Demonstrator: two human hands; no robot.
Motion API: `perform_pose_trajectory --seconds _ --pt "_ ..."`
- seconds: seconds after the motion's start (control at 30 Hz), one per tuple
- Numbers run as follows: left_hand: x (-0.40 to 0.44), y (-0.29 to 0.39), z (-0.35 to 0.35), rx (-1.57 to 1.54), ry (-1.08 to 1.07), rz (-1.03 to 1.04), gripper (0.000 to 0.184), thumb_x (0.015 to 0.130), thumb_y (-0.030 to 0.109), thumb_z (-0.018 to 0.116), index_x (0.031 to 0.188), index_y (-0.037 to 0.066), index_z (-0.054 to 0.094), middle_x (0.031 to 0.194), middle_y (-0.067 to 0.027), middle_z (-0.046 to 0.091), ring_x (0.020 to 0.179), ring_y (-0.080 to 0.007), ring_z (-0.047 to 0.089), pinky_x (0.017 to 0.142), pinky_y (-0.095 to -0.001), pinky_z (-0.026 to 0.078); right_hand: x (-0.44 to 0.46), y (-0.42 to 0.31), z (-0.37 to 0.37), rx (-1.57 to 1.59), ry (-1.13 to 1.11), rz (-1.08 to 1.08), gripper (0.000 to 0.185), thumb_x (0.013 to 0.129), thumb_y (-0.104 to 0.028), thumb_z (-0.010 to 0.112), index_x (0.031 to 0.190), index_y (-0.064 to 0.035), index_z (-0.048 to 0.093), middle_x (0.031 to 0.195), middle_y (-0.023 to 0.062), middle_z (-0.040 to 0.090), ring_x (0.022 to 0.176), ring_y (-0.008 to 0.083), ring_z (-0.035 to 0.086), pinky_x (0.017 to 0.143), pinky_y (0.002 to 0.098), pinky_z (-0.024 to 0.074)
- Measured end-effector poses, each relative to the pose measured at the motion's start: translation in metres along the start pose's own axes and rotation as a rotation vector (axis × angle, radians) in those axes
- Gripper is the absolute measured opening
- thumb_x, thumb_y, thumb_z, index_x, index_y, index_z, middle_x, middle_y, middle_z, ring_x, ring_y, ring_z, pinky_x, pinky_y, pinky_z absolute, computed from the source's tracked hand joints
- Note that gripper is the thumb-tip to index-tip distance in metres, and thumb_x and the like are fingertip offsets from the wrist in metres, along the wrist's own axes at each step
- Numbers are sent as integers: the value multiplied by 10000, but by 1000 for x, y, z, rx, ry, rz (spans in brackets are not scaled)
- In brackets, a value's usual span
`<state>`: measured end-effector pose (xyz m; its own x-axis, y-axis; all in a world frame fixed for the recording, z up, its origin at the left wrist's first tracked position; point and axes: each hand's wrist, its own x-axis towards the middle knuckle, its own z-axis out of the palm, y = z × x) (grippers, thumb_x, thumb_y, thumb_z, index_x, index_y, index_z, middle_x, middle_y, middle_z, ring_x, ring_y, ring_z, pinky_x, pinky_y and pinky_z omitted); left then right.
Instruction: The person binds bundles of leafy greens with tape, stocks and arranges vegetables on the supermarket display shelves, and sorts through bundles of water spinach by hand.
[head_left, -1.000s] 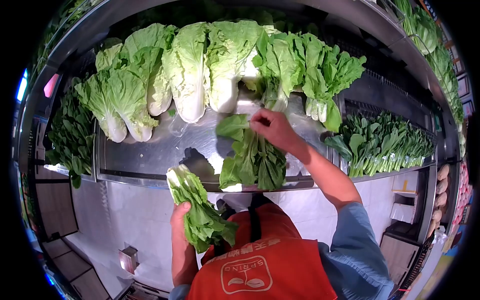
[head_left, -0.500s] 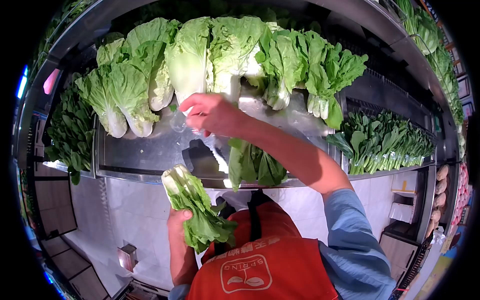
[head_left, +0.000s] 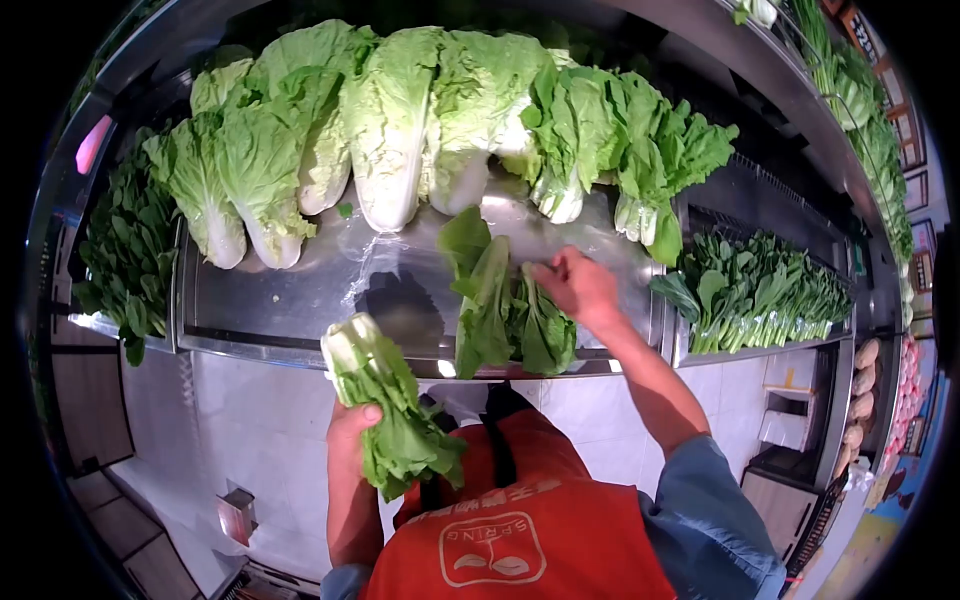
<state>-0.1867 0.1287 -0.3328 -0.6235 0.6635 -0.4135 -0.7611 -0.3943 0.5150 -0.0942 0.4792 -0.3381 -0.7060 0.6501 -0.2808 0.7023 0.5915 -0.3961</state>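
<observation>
My left hand (head_left: 352, 432) is closed around a bunch of leafy lettuce (head_left: 390, 400), pale cut stems up, leaves hanging toward my apron. The bunch is in front of the metal display tray's front edge. My right hand (head_left: 580, 287) is over the tray (head_left: 300, 310), its fingers curled in a pinch at the stem of a loose green leaf (head_left: 545, 335). More loose leaves (head_left: 485, 300) lie beside it near the tray's front edge, one pointing toward the back.
Heads of pale cabbage (head_left: 390, 150) stand in a row along the back, with leafy lettuce bunches (head_left: 575, 140) to their right. Dark leafy greens (head_left: 125, 250) fill the left side; bundled greens (head_left: 765, 295) fill the right. A metal rim (head_left: 300, 350) borders the tray.
My right hand has moved right and toward me, from in front of the cabbages to the loose leaves. My left hand still holds the lettuce bunch, nearly in place. The view has shifted slightly.
</observation>
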Motion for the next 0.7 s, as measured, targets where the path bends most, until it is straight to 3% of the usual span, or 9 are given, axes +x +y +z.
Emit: perform_pose_trajectory --seconds 0.1,0.2,0.3,0.4,0.43,0.53,0.57,0.7 --pt "12 -1 31 56 -11 -50 781 664 47 793 1363 -14 451 1215 -189 606 1043 -320 649 873 -431 564 2 0 38 -16 135 -119 507 825 -510 669 1038 -54 604 932 177 700 862 372 670 735 436 503" --pt "21 -4 29 141 -99 -96 794 661 50 801 1370 -9 450 1216 -187 606 1047 -323 648 889 -441 557 8 11 46 82 229 -180 441 821 -461 686 976 -54 618 861 165 691 786 380 652 708 428 502" --pt "11 -2 31 100 -60 -53 790 659 40 794 1368 -9 451 1215 -193 604 1056 -329 642 898 -447 552 2 10 20 166 167 38 346 801 -400 687 907 -77 621 832 146 682 788 354 659 715 458 495" --pt "7 2 16 55 -42 -63 775 659 36 776 1364 -4 456 1212 -195 604 1058 -329 640 893 -445 556 -10 2 -2 317 308 -10 303 818 -340 724 877 -64 613 665 46 615 581 210 548 609 375 467" --pt "6 3 11 40 -35 -70 773 660 34 771 1365 -2 456 1212 -194 604 1058 -328 640 894 -445 556 -8 -4 -4 334 287 -3 270 831 -317 719 885 -71 624 672 15 601 596 143 521 605 352 457" --pt "4 4 9 9 -21 -86 757 664 24 750 1363 0 458 1193 -193 614 1032 -324 652 880 -439 564 15 -24 17 264 165 4 284 844 -339 699 901 -69 627 724 68 640 653 192 589 647 366 479" --pt "2 3 7 9 -21 -98 752 665 18 744 1361 0 459 1186 -195 617 1024 -326 655 875 -439 567 24 -28 32 307 191 -22 369 835 -402 688 935 -54 618 819 140 672 768 278 651 713 392 500" --pt "-6 10 13 60 75 -104 722 663 -19 704 1344 -13 465 1160 -199 629 990 -336 669 847 -440 584 33 -53 54 89 176 -17 476 789 -425 717 995 -10 606 976 221 675 909 384 666 804 452 511"
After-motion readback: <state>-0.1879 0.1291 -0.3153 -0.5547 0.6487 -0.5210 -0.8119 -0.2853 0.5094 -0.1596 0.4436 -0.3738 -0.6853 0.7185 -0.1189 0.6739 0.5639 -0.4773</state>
